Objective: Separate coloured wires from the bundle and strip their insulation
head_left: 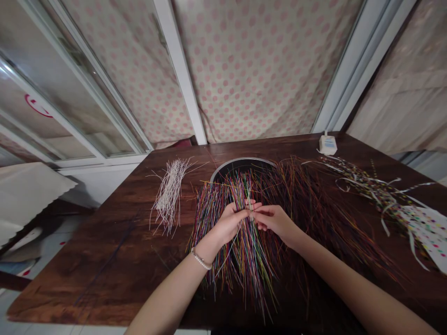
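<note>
My left hand is closed around a bundle of thin multicoloured wires, with the thumb across the front. The bundle's ends fan out above and below the grip. My right hand meets it from the right, fingertips pinched together against the bundle's side on what looks like a thin wire. Its exact hold is too small to make out. More coloured wires lie loose under and left of my left hand. Behind them shows the rim of a round dark container, partly covered by wires.
A pile of white wires lies to the left on the dark wooden table. Reddish-brown wires spread to the right. Farther right are dotted white strips and a small white box. A polka-dot curtain hangs behind.
</note>
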A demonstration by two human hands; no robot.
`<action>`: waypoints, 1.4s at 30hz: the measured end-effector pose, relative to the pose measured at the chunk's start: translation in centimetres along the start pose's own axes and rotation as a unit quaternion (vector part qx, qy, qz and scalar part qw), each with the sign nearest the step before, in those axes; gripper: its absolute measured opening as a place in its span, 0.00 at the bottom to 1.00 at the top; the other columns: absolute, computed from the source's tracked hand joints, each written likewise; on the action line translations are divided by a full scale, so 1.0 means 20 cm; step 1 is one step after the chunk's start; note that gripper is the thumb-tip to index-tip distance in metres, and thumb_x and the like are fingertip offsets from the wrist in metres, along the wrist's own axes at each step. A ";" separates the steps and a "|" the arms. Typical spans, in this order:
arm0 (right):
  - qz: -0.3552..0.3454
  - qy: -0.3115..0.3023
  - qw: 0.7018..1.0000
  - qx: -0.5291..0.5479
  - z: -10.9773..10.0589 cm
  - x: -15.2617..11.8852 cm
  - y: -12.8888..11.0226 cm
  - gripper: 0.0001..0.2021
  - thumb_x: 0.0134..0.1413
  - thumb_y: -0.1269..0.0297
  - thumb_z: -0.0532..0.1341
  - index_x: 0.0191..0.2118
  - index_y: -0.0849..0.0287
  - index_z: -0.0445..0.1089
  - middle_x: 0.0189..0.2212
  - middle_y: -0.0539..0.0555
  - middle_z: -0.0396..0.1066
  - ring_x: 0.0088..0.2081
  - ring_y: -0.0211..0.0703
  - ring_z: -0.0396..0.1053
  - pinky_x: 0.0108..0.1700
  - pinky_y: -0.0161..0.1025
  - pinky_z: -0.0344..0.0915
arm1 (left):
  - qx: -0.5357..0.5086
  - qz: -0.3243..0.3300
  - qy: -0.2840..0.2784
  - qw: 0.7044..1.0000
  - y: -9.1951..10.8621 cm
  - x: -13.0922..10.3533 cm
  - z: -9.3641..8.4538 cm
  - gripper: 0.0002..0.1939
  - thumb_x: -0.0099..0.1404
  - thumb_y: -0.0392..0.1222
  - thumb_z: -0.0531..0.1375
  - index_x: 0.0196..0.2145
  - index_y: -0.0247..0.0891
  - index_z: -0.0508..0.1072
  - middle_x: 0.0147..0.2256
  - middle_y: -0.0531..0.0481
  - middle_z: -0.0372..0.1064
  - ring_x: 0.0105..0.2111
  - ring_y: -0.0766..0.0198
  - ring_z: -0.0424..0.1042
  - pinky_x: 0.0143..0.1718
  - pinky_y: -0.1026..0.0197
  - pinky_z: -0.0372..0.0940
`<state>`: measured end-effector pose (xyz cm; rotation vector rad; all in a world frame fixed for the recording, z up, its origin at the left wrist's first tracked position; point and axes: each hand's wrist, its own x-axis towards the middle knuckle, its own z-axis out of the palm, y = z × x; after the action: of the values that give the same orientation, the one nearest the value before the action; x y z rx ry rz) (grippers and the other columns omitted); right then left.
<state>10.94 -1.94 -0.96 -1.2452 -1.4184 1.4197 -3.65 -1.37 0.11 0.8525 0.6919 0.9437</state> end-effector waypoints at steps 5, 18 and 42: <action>0.003 0.004 1.000 -0.018 0.01 -0.01 -0.03 0.10 0.45 0.63 0.59 0.19 0.63 0.67 0.12 0.48 0.63 0.15 0.32 0.61 0.18 0.31 0.59 | 0.001 0.015 -0.012 1.000 -0.02 0.01 -0.01 0.19 0.50 0.32 0.61 0.42 0.31 0.69 0.45 0.36 0.67 0.35 0.56 0.71 0.36 0.56 0.62; 0.045 -0.027 0.997 0.055 0.00 -0.01 -0.02 0.10 0.44 0.61 0.61 0.27 0.65 0.70 0.19 0.49 0.66 0.19 0.31 0.64 0.22 0.30 0.62 | -0.004 0.001 0.013 1.000 0.00 0.01 -0.01 0.21 0.49 0.32 0.62 0.43 0.31 0.69 0.43 0.36 0.69 0.35 0.56 0.71 0.38 0.54 0.63; 0.003 -0.012 1.000 -0.010 -0.01 -0.01 -0.01 0.08 0.44 0.63 0.60 0.23 0.64 0.69 0.15 0.48 0.64 0.17 0.31 0.61 0.20 0.31 0.59 | 0.013 0.010 -0.012 1.000 -0.01 0.01 -0.02 0.20 0.50 0.32 0.62 0.43 0.31 0.70 0.44 0.38 0.69 0.43 0.53 0.68 0.46 0.54 0.59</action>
<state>11.08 -2.05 -0.63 -1.2502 -1.4501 1.4313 -3.88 -1.13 -0.24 0.8936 0.6770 0.9424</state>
